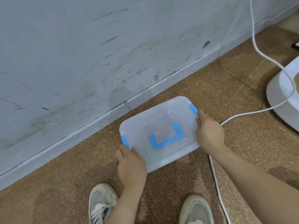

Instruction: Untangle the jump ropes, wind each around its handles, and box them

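Head view, looking down. Lidded clear box is held at both short ends, low over the floor, near the wall; whether it rests on the floor cannot be told. Left hand is curled round the near end by a blue latch; right hand is curled round the far end. Blue handle is folded flat on the lid. White cable is noted beside the right forearm.

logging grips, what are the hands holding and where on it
The clear lidded box, by its short ends: left hand and right hand each beside a blue latch.
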